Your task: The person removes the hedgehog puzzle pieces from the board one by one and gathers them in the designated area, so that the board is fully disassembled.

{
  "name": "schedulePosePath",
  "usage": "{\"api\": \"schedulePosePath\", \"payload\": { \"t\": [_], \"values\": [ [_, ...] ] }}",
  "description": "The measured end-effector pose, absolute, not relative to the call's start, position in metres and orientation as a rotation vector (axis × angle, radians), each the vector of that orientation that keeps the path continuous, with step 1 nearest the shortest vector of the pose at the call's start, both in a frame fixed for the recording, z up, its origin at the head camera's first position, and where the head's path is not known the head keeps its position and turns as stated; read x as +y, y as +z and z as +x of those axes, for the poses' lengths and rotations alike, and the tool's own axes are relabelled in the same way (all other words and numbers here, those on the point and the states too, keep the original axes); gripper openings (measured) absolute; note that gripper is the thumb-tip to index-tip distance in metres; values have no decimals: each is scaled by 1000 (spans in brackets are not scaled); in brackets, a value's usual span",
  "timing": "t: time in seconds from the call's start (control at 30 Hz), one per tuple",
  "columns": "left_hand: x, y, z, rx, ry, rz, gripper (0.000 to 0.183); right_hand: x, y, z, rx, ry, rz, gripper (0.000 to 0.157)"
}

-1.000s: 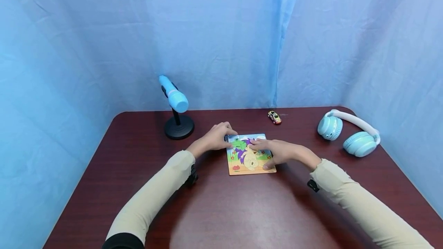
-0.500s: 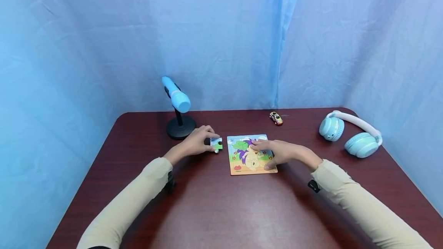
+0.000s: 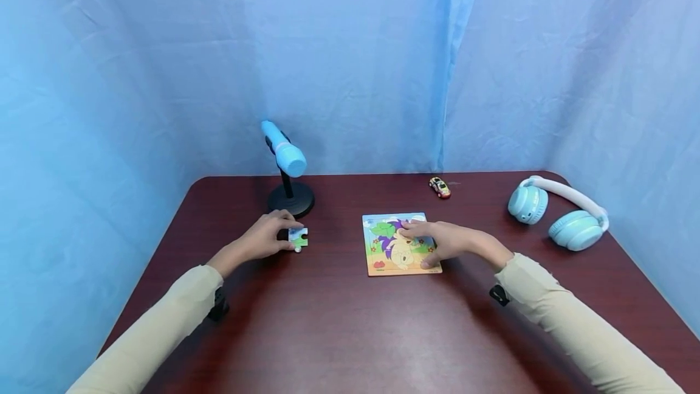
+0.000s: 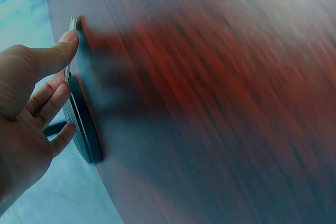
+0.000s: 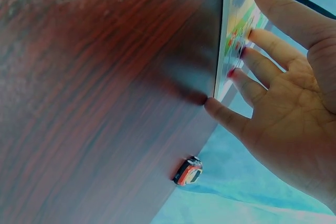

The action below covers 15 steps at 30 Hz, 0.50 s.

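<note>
My left hand (image 3: 265, 237) pinches a small jigsaw puzzle piece (image 3: 298, 238), printed blue and green, left of the puzzle board. In the left wrist view the piece (image 4: 72, 23) appears edge-on between thumb and fingers, close above the tabletop. The square jigsaw puzzle board (image 3: 380, 253) lies flat, with a cartoon figure with purple hair and a green leaf shape on it. Over its right side rests my right hand (image 3: 445, 240), fingers spread and fairly straight. The right wrist view has those fingertips on the board (image 5: 241, 27), with the little finger at its edge.
A blue microphone (image 3: 284, 151) stands on a round black base (image 3: 298, 200) just behind my left hand. A toy car (image 3: 440, 188) sits near the back edge. Light-blue headphones (image 3: 576, 230) lie at the right. Blue curtains (image 3: 355, 65) enclose the dark wooden table (image 3: 339, 327).
My left hand has moved left from the board's upper-left corner, carrying the puzzle piece away. The right hand stays on the board. The whole head view has shifted slightly.
</note>
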State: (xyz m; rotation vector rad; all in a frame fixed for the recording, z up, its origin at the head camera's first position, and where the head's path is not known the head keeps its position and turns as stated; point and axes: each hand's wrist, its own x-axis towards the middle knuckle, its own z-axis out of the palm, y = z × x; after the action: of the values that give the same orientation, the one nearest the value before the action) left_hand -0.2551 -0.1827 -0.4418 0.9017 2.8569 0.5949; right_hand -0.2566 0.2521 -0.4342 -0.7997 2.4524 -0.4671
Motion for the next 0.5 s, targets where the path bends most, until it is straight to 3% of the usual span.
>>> {"api": "schedulePosePath", "payload": {
  "t": [0.5],
  "values": [
    [-207,-450,-265,2833,663,758,40,252,-433,-255,2448,-490,-789,82]
  ]
}}
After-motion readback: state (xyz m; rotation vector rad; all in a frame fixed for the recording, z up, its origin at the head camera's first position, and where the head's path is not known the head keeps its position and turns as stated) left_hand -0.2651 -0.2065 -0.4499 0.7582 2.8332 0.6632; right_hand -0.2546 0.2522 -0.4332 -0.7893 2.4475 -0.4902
